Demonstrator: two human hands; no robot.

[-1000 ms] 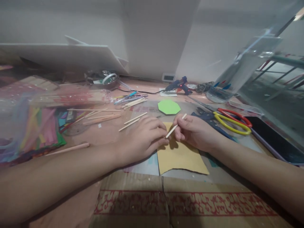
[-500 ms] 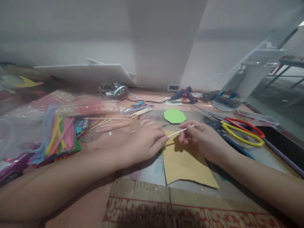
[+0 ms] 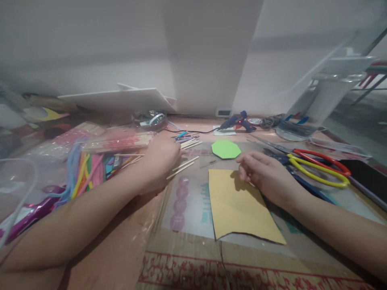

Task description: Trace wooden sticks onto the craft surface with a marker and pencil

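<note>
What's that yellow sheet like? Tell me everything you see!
The yellow sheet looks like plain, thin card. Its left edge is fairly straight; the edge nearest the person is uneven and curved, with a dark rim. It lies flat, nearer the person than the green octagon. The right hand is over its far right corner, shadowing it; whether they touch, I can't tell.

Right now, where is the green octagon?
In the head view, the green octagon lies just right of center, between the blue glue gun and the yellow sheet, near the right hand.
</note>
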